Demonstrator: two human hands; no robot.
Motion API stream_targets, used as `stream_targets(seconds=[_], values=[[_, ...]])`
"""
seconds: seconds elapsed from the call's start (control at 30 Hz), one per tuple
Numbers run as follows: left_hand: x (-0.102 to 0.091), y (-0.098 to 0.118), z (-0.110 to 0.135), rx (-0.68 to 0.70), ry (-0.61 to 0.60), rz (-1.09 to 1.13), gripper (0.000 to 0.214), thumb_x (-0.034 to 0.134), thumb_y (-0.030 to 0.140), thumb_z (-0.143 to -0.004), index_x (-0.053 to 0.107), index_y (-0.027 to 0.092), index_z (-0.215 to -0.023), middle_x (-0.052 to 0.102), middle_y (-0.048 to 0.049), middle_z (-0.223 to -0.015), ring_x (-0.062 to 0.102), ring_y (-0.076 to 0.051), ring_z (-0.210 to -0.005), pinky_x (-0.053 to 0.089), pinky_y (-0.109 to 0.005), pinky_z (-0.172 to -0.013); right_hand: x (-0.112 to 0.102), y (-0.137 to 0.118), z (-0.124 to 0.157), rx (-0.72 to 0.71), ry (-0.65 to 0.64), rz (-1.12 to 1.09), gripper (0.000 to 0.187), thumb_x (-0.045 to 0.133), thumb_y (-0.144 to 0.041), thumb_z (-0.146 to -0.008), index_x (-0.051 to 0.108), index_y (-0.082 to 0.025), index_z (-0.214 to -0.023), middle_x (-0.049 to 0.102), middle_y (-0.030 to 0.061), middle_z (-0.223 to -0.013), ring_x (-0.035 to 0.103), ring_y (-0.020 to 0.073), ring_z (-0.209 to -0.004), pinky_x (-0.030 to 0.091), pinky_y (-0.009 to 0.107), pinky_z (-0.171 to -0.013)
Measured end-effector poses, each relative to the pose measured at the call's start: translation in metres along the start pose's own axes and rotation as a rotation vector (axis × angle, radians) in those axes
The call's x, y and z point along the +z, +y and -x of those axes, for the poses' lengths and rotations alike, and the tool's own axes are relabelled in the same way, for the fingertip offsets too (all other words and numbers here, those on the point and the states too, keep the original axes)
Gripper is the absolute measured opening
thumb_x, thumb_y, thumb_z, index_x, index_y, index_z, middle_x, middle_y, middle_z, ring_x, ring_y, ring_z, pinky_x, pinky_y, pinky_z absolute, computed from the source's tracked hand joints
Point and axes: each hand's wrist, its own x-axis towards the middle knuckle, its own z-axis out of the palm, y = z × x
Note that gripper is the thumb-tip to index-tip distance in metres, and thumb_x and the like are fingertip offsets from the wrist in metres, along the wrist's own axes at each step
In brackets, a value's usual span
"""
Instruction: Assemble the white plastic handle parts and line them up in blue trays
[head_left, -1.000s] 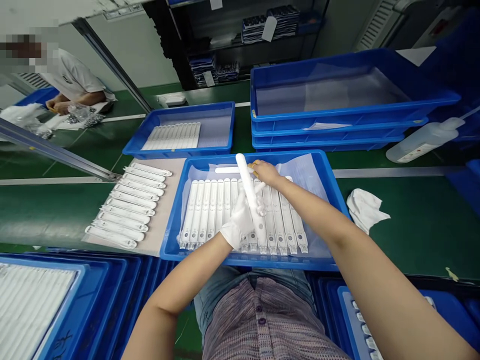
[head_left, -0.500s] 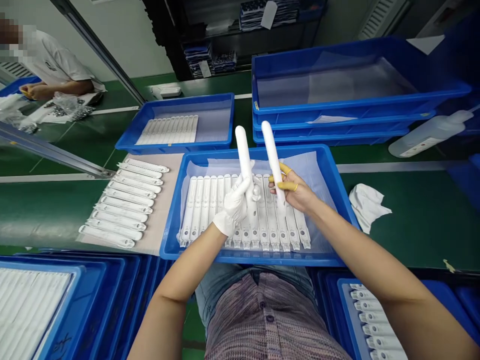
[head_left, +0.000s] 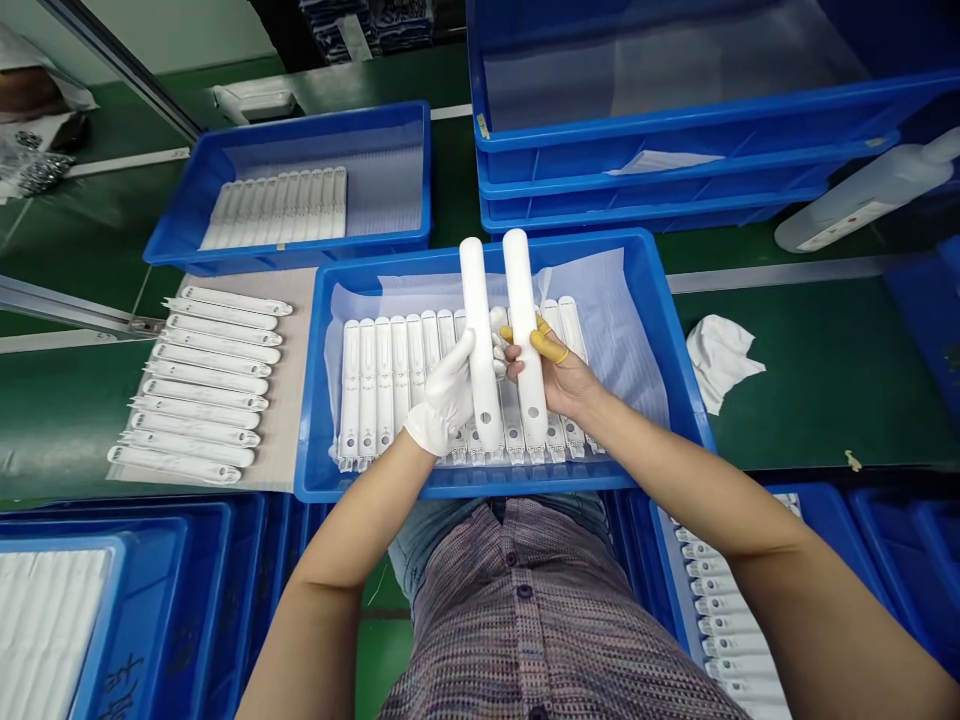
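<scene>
I have the green counter (head_left: 817, 400) running across my view, with a stack of blue trays (head_left: 570, 143) at one o'clock of the lined tray (head_left: 310, 385) before the person (head_left: 495, 610), and a further tray (head_left: 360, 247) between ten and eleven; in the lined tray a row of slim white bars (head_left: 384, 390) lies side by side, long axes roughly twelve to six, while other bars (head_left: 202, 394) lie on paper (head_left: 289, 400) at nine o'clock, turned nearly nine to three; over that row two are held up, and I judge their alignment the relation that counts: the left bar (head_left: 475, 300) and the right bar (head_left: 521, 290) stand almost parallel, far ends just short of twelve, a narrow gap between, each nearest its own hand; I read the gloved left hand (head_left: 442, 395) as wrapped round the left bar, left forearm (head_left: 375, 515) coming from seven, and the right hand (head_left: 559, 370) as pinching the right bar, right forearm (head_left: 675, 475) from four, yellow finger covers (head_left: 550, 347) showing; whether the left fingertips (head_left: 499, 355) touch the right bar I cannot tell
</scene>
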Motion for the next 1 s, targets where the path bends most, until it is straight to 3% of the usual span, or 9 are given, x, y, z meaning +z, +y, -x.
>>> stream_targets(seconds=[0.17,0.3,0.4,0.5,0.67,0.8,0.9,1.0], values=[[0.005,-0.001,0.003,0.01,0.023,-0.044,0.034,0.052,0.04,-0.107,0.066,0.018,-0.129,0.068,-0.0047,-0.089,0.068,-0.012,-0.073,0.064,-0.028,-0.083,-0.001,-0.001,0.002,-0.001,-0.019,0.035,0.037,0.083,-0.024,-0.084,0.059,-0.03,-0.112,0.075,-0.0046,-0.105,0.069,0.0068,-0.08,0.062,0.015,-0.069],[0.01,-0.001,0.004,0.087,-0.004,-0.064,0.021,0.06,0.028,-0.103,0.066,0.017,-0.119,0.067,-0.0042,-0.087,0.068,-0.013,-0.074,0.062,-0.027,-0.078,0.0,-0.004,0.006,-0.028,-0.04,0.08,0.035,0.081,-0.025,-0.083,0.063,-0.029,-0.113,0.076,-0.0028,-0.107,0.071,0.009,-0.083,0.064,0.02,-0.073],[0.01,-0.002,0.004,0.173,-0.043,-0.076,0.014,0.065,0.02,-0.098,0.066,0.019,-0.112,0.065,-0.0012,-0.085,0.066,-0.01,-0.071,0.059,-0.024,-0.073,-0.001,-0.004,0.008,-0.064,-0.028,0.145,0.042,0.082,-0.022,-0.079,0.067,-0.03,-0.117,0.075,-0.0027,-0.112,0.07,0.0101,-0.088,0.064,0.023,-0.077],[0.008,-0.004,0.002,0.178,-0.055,-0.096,0.012,0.069,0.026,-0.097,0.066,0.018,-0.106,0.063,-0.0002,-0.083,0.061,-0.009,-0.066,0.056,-0.023,-0.068,-0.005,0.001,0.009,-0.134,-0.025,0.307,0.049,0.086,-0.024,-0.077,0.068,-0.034,-0.121,0.072,-0.0026,-0.115,0.068,0.0125,-0.093,0.063,0.028,-0.081],[0.002,-0.008,0.003,0.221,-0.076,-0.253,0.031,0.08,0.033,-0.085,0.071,0.019,-0.111,0.051,0.005,-0.067,0.042,-0.005,-0.05,0.042,-0.021,-0.052,-0.011,0.013,0.011,-0.392,-0.031,0.678,0.044,0.085,-0.04,-0.081,0.072,-0.037,-0.123,0.066,0.0012,-0.119,0.064,0.0177,-0.097,0.06,0.04,-0.09],[-0.001,-0.005,0.006,0.167,-0.198,-0.378,0.055,0.073,0.044,-0.082,0.069,0.018,-0.13,0.052,0.003,-0.063,0.043,-0.01,-0.047,0.038,-0.026,-0.046,-0.014,0.015,0.018,-0.692,0.08,1.096,0.033,0.073,-0.041,-0.091,0.075,-0.039,-0.124,0.06,0.0053,-0.116,0.059,0.0246,-0.114,0.05,0.05,-0.11],[0.001,-0.002,0.007,0.134,-0.265,-0.373,0.079,0.069,0.045,-0.08,0.053,0.019,-0.153,0.054,0.0029,-0.065,0.047,-0.013,-0.048,0.041,-0.027,-0.047,-0.015,0.016,0.023,-0.764,0.142,1.253,0.031,0.067,-0.038,-0.095,0.075,-0.041,-0.125,0.057,0.0067,-0.119,0.058,0.0263,-0.118,0.048,0.051,-0.113],[0.0,-0.001,0.005,0.147,-0.252,-0.388,0.085,0.068,0.047,-0.08,0.049,0.018,-0.157,0.056,0.002,-0.067,0.05,-0.014,-0.052,0.049,-0.031,-0.058,-0.013,0.015,0.025,-0.768,0.134,1.279,0.034,0.065,-0.037,-0.096,0.073,-0.042,-0.128,0.055,0.0069,-0.121,0.057,0.0274,-0.119,0.049,0.051,-0.111]])
